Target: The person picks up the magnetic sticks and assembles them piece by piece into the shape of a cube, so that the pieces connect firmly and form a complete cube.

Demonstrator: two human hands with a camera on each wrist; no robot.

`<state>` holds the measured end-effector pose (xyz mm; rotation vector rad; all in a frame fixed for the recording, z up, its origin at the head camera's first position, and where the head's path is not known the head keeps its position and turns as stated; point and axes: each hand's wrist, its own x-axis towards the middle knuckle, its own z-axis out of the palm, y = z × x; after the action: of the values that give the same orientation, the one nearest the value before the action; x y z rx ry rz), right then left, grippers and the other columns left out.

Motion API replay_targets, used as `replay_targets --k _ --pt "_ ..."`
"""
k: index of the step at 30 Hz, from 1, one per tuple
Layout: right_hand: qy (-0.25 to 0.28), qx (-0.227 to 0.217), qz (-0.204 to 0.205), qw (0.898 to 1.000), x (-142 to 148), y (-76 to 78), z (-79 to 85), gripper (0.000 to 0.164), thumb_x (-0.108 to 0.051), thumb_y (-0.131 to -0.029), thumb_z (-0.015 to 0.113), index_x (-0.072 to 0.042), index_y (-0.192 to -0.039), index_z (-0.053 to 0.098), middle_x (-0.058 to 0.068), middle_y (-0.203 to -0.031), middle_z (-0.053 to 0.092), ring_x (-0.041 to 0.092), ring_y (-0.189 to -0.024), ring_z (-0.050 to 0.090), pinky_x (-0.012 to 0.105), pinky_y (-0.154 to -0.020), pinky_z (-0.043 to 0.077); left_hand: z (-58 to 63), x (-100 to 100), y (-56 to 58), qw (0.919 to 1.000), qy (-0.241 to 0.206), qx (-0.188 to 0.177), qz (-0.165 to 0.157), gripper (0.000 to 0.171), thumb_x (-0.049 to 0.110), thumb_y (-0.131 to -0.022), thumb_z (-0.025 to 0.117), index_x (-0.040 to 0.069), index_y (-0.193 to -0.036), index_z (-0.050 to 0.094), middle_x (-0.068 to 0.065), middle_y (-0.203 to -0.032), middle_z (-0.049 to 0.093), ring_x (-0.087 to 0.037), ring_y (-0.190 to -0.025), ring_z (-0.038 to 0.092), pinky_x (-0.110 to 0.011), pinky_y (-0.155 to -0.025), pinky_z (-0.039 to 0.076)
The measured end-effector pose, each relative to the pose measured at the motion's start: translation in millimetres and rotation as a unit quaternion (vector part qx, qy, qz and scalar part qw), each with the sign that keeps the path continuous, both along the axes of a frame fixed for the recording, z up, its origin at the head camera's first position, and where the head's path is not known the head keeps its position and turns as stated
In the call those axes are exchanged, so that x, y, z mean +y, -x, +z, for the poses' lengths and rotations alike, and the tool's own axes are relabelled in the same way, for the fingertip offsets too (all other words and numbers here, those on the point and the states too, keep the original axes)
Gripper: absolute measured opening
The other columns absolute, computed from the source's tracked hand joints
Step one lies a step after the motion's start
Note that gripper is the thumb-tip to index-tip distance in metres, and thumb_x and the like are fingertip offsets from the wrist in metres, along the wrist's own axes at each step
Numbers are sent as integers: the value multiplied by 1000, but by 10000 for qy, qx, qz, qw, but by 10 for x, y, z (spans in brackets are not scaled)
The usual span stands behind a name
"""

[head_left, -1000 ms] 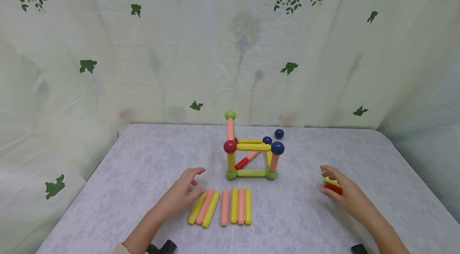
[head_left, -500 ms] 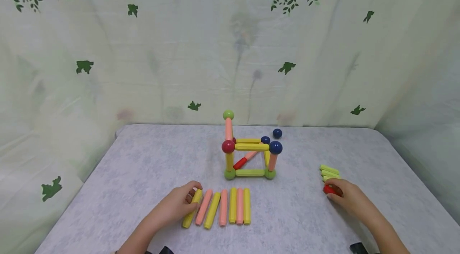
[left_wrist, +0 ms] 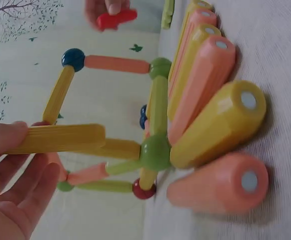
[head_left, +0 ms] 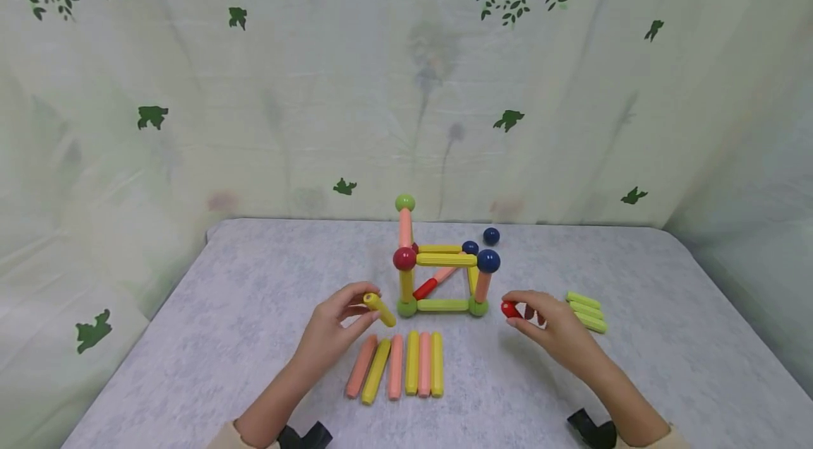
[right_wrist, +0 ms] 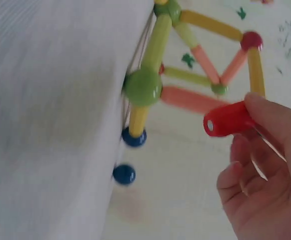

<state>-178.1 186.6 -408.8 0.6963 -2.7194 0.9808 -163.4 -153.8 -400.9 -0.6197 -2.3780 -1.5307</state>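
My left hand (head_left: 330, 325) pinches a yellow magnetic rod (head_left: 381, 310) between thumb and fingers, raised above the table just left of the rod-and-ball frame (head_left: 447, 260). On the frame's right side, my right hand (head_left: 555, 325) pinches a short red rod (head_left: 510, 309); its pale round end shows in the right wrist view. The frame is built of yellow, pink and green rods joined by green, red and blue balls. A pink rod with a green ball (head_left: 404, 202) on top rises from its left red ball. Another red rod (head_left: 425, 288) slants within it.
Pink and yellow rods (head_left: 396, 366) lie in a row in front of the frame. Several light green rods (head_left: 586, 311) lie at the right, behind the right hand. A loose blue ball (head_left: 491, 236) sits near the table's back edge, before the cloth backdrop.
My left hand has picked the leftmost yellow rod from the row and carried it up and right. My right hand has taken the red rod from beside the green rods leftward to the frame.
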Motion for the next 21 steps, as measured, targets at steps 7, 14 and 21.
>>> replay_targets --k 7,14,21 --pt "150 193 487 9985 -405 154 -93 34 -4 -78 68 -12 -111 61 -8 -91 60 4 -62 45 20 -52 42 159 244 -38 9989 -282 325 -172 32 -9 -77 64 -1 -107 54 -12 -100 58 -20 -93 58 -30 -77 49" --pt "-428 316 301 9981 -621 267 -177 30 -5 -78 69 -9 -106 62 -3 -93 63 8 -74 54 24 -65 48 34 383 44 9986 -391 203 -293 30 -8 -78 64 0 -106 55 -7 -100 58 -18 -95 59 -29 -78 48" --pt "-572 442 160 9973 -695 296 -225 27 -7 -77 70 -10 -104 63 -3 -93 63 10 -80 58 27 -70 49 -131 516 171 9966 -524 201 -607 30 0 -80 64 8 -108 54 2 -102 56 -14 -98 57 -26 -79 47"
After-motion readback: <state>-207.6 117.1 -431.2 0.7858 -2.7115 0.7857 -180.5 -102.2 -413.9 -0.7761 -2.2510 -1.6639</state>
